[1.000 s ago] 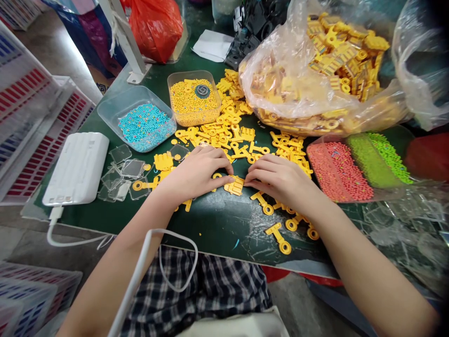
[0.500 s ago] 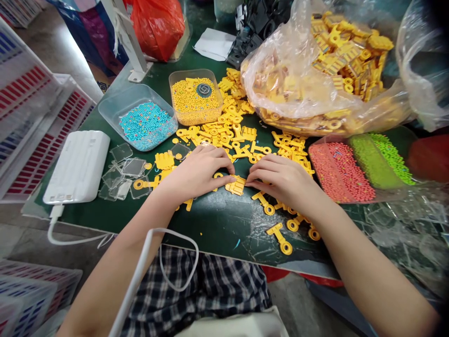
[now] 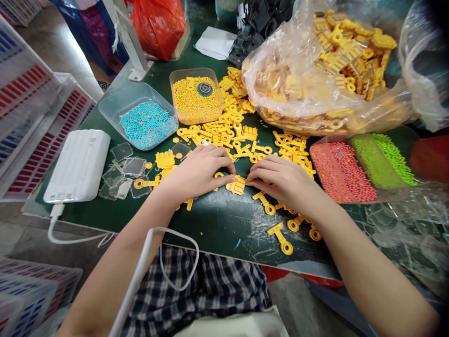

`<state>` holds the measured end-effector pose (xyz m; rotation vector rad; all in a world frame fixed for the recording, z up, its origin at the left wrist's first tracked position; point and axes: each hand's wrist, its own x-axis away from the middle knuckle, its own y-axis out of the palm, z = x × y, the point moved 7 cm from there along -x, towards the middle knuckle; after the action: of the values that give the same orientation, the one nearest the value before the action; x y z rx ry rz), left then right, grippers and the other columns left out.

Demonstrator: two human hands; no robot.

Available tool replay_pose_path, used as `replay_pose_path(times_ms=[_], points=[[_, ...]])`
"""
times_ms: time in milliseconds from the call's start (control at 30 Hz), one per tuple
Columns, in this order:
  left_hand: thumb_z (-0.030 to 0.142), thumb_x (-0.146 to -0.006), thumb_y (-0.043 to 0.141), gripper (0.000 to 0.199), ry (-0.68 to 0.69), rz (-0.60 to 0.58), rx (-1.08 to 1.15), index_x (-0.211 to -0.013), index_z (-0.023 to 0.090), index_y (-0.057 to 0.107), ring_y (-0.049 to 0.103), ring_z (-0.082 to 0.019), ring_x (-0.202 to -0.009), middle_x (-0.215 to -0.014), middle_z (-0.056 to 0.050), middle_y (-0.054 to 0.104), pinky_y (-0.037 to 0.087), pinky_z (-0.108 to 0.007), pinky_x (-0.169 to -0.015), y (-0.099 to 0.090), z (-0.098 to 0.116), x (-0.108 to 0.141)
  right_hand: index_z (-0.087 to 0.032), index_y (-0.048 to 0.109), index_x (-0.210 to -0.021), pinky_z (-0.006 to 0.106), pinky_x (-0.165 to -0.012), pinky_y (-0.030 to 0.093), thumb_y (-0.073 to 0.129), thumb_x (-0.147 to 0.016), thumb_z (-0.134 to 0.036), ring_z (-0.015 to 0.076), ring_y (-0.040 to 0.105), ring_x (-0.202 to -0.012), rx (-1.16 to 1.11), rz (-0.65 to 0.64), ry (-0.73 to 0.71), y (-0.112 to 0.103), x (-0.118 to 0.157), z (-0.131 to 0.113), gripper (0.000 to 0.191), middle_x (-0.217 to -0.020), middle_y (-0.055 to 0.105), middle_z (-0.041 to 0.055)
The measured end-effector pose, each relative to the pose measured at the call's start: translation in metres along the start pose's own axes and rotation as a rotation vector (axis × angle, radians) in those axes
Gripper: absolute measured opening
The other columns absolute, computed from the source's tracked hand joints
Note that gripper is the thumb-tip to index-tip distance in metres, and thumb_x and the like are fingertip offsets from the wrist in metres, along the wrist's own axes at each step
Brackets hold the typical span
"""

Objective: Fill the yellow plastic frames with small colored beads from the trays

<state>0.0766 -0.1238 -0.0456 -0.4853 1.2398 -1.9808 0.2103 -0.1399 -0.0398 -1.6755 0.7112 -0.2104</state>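
A small yellow plastic piece with raised ridges (image 3: 236, 185) lies low over the green table between my hands. My left hand (image 3: 203, 169) pinches its left edge with thumb and fingers. On the opposite edge, the closed fingertips of my right hand (image 3: 280, 177) grip it too. Yellow ring-ended pieces (image 3: 280, 238) lie loose just below my right hand, and a heap of yellow parts (image 3: 228, 128) spreads beyond both hands. Clear square plates (image 3: 133, 166) are scattered left of my left wrist.
Tubs of blue beads (image 3: 145, 122) and yellow beads (image 3: 194, 100) stand at back left. Pink beads (image 3: 342, 171) and green beads (image 3: 393, 159) sit at right. A plastic bag of yellow parts (image 3: 351, 61) fills the back right. A white power bank (image 3: 79, 164) trails a cable (image 3: 135, 276) across my left forearm.
Both hands stay in place with their fingers on the ridged yellow piece. Only a very slight shift of the whole view shows.
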Motion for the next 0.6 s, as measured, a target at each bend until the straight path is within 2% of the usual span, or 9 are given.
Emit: replay_pose_path(times_ms=[167, 267, 367, 467, 533, 600], points=[[0.04, -0.094, 0.061, 0.022, -0.013, -0.001, 0.004, -0.095, 0.019, 0.07, 0.058, -0.024, -0.101, -0.099, -0.004, 0.066, 0.037, -0.038, -0.094, -0.001, 0.0, 0.0, -0.021, 0.064, -0.09, 0.034, -0.076, 0.046, 0.047, -0.1, -0.029, 0.0206, 0.058, -0.086, -0.021, -0.038, 0.056, 0.001, 0.0, 0.002, 0.022, -0.088, 0.068, 0.0066], [0.038, -0.093, 0.062, 0.02, -0.016, -0.003, 0.003, -0.095, 0.019, 0.07, 0.058, -0.023, -0.101, -0.098, -0.004, 0.066, 0.037, -0.038, -0.094, -0.002, 0.002, 0.0, -0.021, 0.063, -0.088, 0.035, -0.075, 0.045, 0.048, -0.098, -0.026, 0.0213, 0.058, -0.084, 0.045, -0.011, 0.092, -0.002, 0.001, 0.006, 0.019, -0.086, 0.068, 0.0063], [0.037, -0.093, 0.062, 0.02, -0.019, -0.007, -0.001, -0.094, 0.019, 0.07, 0.058, -0.023, -0.101, -0.098, -0.005, 0.066, 0.038, -0.038, -0.094, -0.003, 0.003, 0.0, -0.021, 0.063, -0.085, 0.036, -0.073, 0.045, 0.051, -0.095, -0.026, 0.0227, 0.057, -0.081, 0.17, 0.128, 0.171, -0.013, 0.005, 0.016, 0.016, -0.084, 0.069, 0.006], [0.037, -0.094, 0.061, 0.02, -0.001, 0.004, -0.019, -0.095, 0.019, 0.069, 0.059, -0.023, -0.101, -0.099, -0.005, 0.066, 0.04, -0.039, -0.093, -0.006, 0.006, 0.003, -0.02, 0.064, -0.092, 0.038, -0.073, 0.046, 0.049, -0.093, -0.019, 0.0254, 0.057, -0.084, 0.281, 0.306, 0.25, -0.026, 0.01, 0.025, 0.015, -0.087, 0.071, 0.0075], [0.037, -0.095, 0.059, 0.02, 0.033, 0.068, -0.04, -0.102, 0.019, 0.067, 0.059, -0.023, -0.101, -0.103, -0.006, 0.066, 0.042, -0.038, -0.092, -0.012, 0.01, 0.005, -0.018, 0.065, -0.098, 0.04, -0.073, 0.047, 0.048, -0.092, -0.016, 0.0271, 0.058, -0.087, 0.336, 0.377, 0.285, -0.032, 0.013, 0.028, 0.018, -0.091, 0.072, 0.0093], [0.034, -0.098, 0.053, 0.021, 0.084, 0.19, -0.055, -0.106, 0.019, 0.064, 0.06, -0.022, -0.1, -0.104, -0.007, 0.067, 0.044, -0.038, -0.09, -0.024, 0.018, 0.007, -0.016, 0.066, -0.102, 0.041, -0.073, 0.047, 0.048, -0.092, -0.017, 0.0281, 0.058, -0.09, 0.372, 0.413, 0.309, -0.036, 0.013, 0.028, 0.021, -0.094, 0.072, 0.0107]])
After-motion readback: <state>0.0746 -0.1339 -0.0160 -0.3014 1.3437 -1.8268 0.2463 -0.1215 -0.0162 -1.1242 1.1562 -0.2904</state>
